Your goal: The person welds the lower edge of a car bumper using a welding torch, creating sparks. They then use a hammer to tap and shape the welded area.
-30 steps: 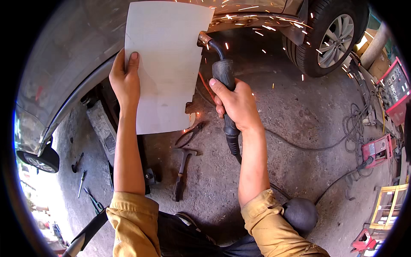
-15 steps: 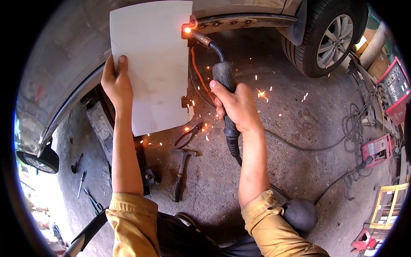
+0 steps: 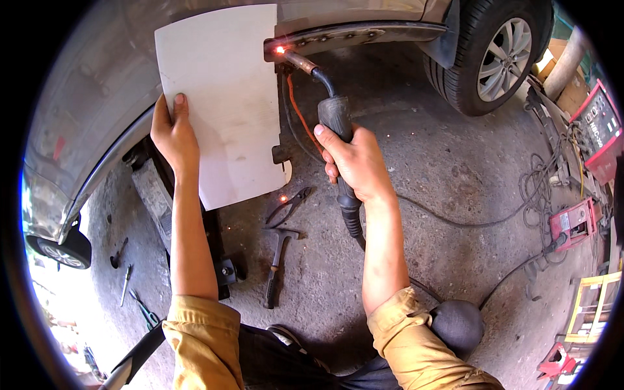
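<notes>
My left hand grips the left edge of a white sheet, its thumb on the near face and the other fingers behind. The sheet stands between me and the car's lower side. In my right hand is a black-handled welding torch, the fingers wrapped round its grip. Its copper-coloured nozzle points up and left to a small bright glow at the sheet's right edge, by the car's sill. A row of dark weld spots runs along that sill. The sheet hides part of the car body.
A hammer and pliers lie on the concrete floor below the sheet. The torch cable trails right toward a red wire-feeder box and a red welding machine. A car wheel stands at upper right. Scissors lie at lower left.
The many flying sparks have mostly gone and the glow at the nozzle is smaller. In the picture, sheet, torch and glow sit slightly further left. Both hands keep their grips.
</notes>
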A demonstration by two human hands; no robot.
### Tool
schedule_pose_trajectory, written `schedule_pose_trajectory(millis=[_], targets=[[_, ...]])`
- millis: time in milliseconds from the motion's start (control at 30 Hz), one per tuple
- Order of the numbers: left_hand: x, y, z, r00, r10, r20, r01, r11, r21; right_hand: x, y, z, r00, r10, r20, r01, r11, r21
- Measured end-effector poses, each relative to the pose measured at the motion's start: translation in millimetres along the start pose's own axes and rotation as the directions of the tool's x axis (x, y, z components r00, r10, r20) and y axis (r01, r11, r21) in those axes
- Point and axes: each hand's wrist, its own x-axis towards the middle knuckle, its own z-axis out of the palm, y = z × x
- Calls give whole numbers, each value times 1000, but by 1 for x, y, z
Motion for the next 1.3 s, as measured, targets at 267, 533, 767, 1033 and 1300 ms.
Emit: schedule_pose_trajectory(millis=[267,533,767,1033,1300], targets=[[4,-18,-17,993,12,-114,-20,997,-68,-3,3,-6,1000,-27,-16,27,1000,-1],[-37,-86,-55,948,-41,316,-69,942,329,-9,4,-27,976,-46,-213,45,999,-7],[-286,-122,-92,439,-390,810,99,917,388,-24,-10,-40,983,-86,-164,69,992,-110],[-327,-126,-24,633,-516,577,199,829,523,-31,2,-36,989,-74,-130,36,959,-280],[-361,-156,-23,643,-565,518,295,806,513,-21,20,-47,970,-79,-230,46,988,-146]])
